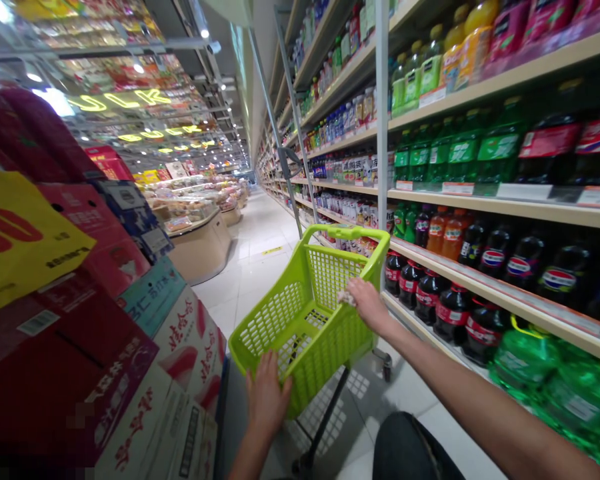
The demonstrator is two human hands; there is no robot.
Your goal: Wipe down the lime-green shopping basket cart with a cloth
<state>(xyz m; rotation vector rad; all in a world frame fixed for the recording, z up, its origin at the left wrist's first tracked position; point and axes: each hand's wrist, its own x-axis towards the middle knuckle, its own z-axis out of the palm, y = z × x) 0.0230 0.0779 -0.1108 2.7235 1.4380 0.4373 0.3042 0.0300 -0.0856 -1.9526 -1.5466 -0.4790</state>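
Observation:
A lime-green plastic shopping cart (307,360) stands before me at an angle, its handle bar at the far end. Only the perforated floor shows inside its basket. My left hand (269,397) rests on the near rim, fingers extended over the edge. Across from it, my right hand (367,305) is closed over the right-hand rim. A small crumpled whitish piece (347,297), perhaps paper or tissue, shows at its fingertips.
Shelves (510,203) of bottled drinks line the right side, with large green bottles (525,360) low down. Stacked drink cartons (190,340) crowd the left. Beyond them is a display counter (200,243) of packaged goods. A tiled aisle (260,220) runs ahead.

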